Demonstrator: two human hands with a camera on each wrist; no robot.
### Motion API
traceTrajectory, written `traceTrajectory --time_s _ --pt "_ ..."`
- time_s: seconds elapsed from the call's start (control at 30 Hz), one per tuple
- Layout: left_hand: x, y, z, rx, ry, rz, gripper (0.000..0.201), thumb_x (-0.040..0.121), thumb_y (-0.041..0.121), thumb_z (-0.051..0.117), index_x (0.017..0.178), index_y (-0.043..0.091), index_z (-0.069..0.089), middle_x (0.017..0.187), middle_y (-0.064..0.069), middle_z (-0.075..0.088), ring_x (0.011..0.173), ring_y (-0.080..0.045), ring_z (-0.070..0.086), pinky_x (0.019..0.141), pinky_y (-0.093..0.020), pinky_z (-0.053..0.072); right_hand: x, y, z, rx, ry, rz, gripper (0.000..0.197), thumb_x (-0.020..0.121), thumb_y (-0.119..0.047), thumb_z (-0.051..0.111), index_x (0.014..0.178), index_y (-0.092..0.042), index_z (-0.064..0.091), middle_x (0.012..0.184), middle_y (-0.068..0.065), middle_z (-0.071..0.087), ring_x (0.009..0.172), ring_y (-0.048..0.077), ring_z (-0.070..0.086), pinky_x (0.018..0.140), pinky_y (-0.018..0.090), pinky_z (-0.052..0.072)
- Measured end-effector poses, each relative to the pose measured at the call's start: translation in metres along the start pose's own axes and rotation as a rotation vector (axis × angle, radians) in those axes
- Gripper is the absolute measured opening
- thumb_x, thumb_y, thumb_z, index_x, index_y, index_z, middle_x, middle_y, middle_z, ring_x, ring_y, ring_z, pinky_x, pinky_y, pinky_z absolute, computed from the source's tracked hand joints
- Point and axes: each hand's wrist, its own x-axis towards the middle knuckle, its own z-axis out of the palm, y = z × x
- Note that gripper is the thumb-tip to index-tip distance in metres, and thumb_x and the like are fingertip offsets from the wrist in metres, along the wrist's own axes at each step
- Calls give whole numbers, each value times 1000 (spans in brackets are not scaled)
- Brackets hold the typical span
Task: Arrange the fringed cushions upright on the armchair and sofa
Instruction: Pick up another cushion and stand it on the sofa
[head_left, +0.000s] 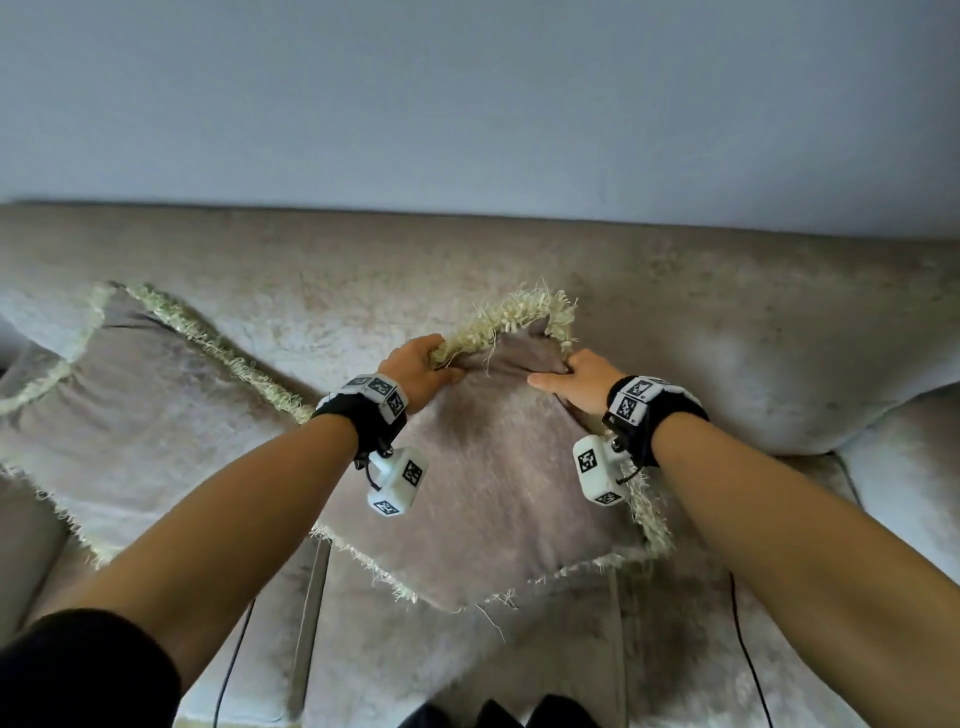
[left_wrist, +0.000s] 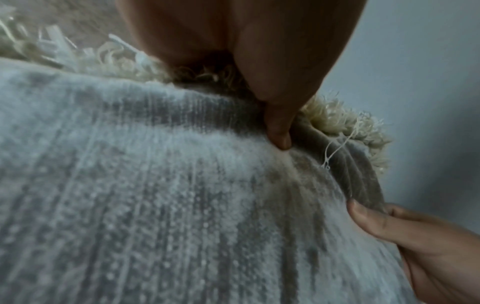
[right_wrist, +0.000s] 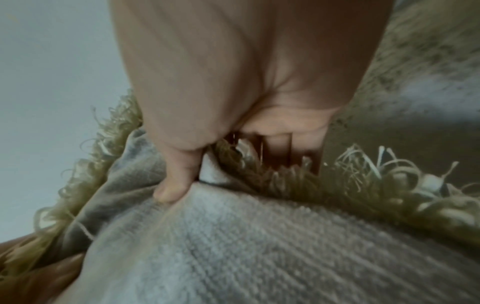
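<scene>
Both hands (head_left: 498, 376) pinch the fringed cushion's (head_left: 483, 499) top corner between them.

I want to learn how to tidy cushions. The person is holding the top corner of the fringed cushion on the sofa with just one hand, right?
Not quite. Both hands grip it: the left hand and right hand each pinch the fringed cushion near its top corner on the sofa. The head view shows this.

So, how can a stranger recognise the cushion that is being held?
On the beige sofa two fringed cushions lean against the backrest. It is the middle cushion, standing on one corner; unlike the left cushion, both hands grip its top corner.
</scene>
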Motion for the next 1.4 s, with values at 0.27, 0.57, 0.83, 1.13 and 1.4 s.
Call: traceTrajectory --time_s 0.27,0.57,0.83,1.13,1.4 --pt "120 -29 -3 -38 -142 -61 13 85 23 73 92 17 65 72 2 61 63 -15 54 64 -25 41 126 14 5 35 -68 -2 50 81 -68 58 66 -22 51 63 -3 54 62 18 56 61 28 40" --pt "191 -76 38 165 -44 -114 17 93 32 62 84 18 67 75 -3 63 58 -17 55 55 -24 39 195 46 33 6 45 87 40 89 -58 56 72 -22 58 62 -3 63 56 15 58 60 26 38" --pt "193 -78 40 160 106 -95 23 96 24 54 110 17 70 101 -8 72 80 -23 65 69 -29 50 193 46 53 224 312 166 38 78 -52 69 98 -20 63 92 -3 69 85 19 65 76 32 53" --pt "125 -74 82 632 175 668 65 99 43 41 152 13 20 160 -13 18 149 -30 10 120 -48 6 154 10 123 27 883 -295 63 97 -36 44 151 -10 26 160 19 8 148 32 11 121 44 9" --pt "174 -94 75 907 27 375 73 93 69 3 154 30 -10 163 -4 -11 150 -28 -7 119 -56 -3 109 178 180 418 152 1039 120 63 -94 -1 156 -18 11 163 16 8 149 34 14 119 53 11"
